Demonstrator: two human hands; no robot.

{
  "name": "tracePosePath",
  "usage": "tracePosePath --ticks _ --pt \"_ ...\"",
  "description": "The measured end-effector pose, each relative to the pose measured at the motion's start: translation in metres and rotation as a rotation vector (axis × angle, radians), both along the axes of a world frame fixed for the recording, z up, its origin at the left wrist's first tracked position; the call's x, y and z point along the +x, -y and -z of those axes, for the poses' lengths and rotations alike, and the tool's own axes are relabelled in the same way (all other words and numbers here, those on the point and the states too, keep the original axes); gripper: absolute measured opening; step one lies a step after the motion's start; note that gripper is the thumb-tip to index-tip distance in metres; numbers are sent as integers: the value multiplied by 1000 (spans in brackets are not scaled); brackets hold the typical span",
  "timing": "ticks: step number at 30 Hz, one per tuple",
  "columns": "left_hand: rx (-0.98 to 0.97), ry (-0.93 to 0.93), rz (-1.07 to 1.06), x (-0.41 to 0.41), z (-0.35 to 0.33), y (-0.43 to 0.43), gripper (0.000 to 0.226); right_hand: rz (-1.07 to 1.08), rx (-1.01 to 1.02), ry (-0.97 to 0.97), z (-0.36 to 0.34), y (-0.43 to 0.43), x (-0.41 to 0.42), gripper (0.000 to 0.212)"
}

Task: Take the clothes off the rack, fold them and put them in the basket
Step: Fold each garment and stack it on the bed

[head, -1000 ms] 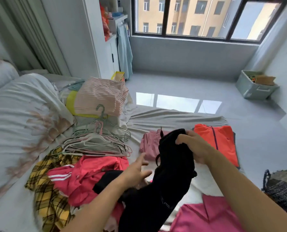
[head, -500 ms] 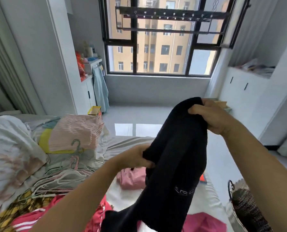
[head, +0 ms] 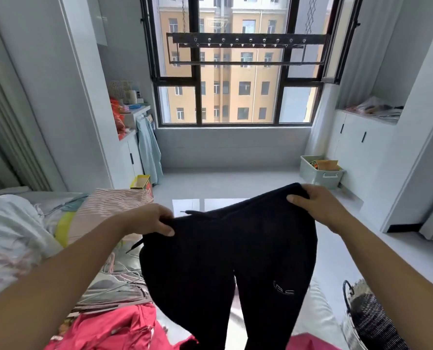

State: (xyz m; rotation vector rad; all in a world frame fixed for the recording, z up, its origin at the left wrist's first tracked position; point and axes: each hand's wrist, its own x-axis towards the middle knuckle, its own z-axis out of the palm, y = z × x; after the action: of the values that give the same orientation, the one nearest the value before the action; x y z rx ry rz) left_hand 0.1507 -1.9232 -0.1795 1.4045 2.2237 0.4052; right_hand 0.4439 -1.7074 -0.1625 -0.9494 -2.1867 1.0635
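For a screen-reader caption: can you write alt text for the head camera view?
Two bare hands, left hand and right hand, grip the waistband of black trousers and hold them spread out above a bed strewn with red clothes and hangers. A woven basket sits at lower right; a drying rack hangs before the window.

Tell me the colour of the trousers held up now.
Black trousers, small pale logo on one leg; head view.

Left hand (head: 151,219) and right hand (head: 316,207) hold black trousers (head: 230,251) spread by the waistband.
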Motion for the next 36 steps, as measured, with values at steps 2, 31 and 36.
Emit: tracePosePath --ticks 2,31,36 --pt "79 94 -88 -3 -3 3 7 28 69 42 5 -2 -5 23" --pt "676 727 -426 54 -13 -57 15 -184 -332 -470 -40 12 -69 17" --pt "372 694 -551 46 71 -41 41 -243 -444 -615 -93 10 -73 13"
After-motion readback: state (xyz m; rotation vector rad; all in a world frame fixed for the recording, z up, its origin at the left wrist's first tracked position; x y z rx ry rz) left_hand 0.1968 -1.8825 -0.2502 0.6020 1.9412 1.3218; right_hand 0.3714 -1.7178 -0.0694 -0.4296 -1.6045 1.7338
